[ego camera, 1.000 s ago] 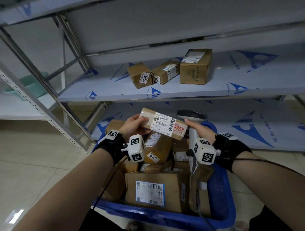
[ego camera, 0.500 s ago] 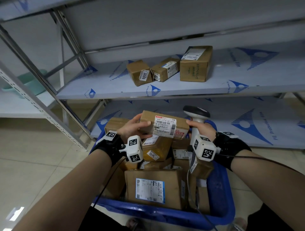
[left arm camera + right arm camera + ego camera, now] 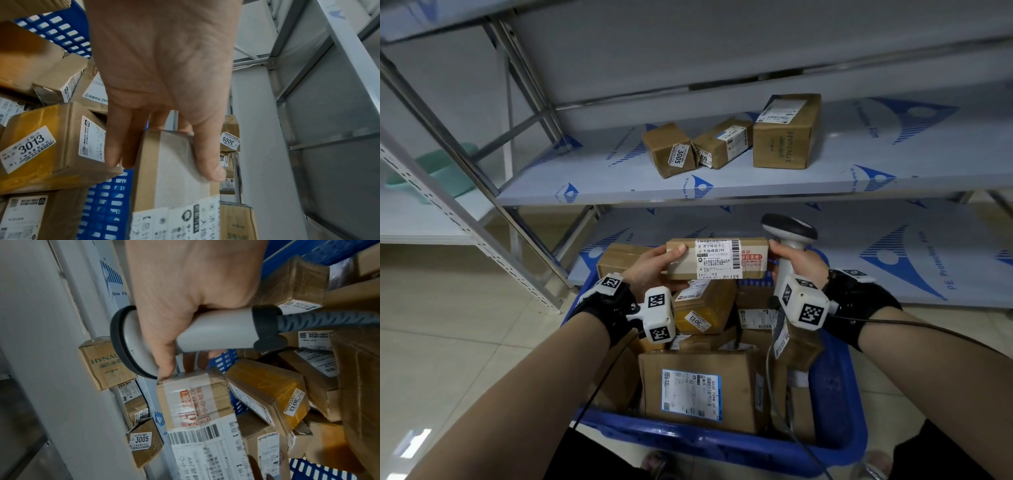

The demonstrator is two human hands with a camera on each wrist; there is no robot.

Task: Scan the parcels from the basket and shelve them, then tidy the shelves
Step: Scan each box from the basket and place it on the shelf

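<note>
Brown parcel (image 3: 717, 258) sits above the blue basket (image 3: 835, 404), our left hand (image 3: 654, 269) gripping one end. Our right hand (image 3: 803, 265) is wrapped around the scanner (image 3: 789, 236), a fingertip touching the parcel. Only our right wrist view shows the scanner's cable (image 3: 329, 319); fingers beneath are hidden.

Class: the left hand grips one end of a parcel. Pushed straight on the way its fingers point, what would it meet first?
The left hand points right along the held parcel, so probably the right hand holding the scanner; depth is unclear.
</note>
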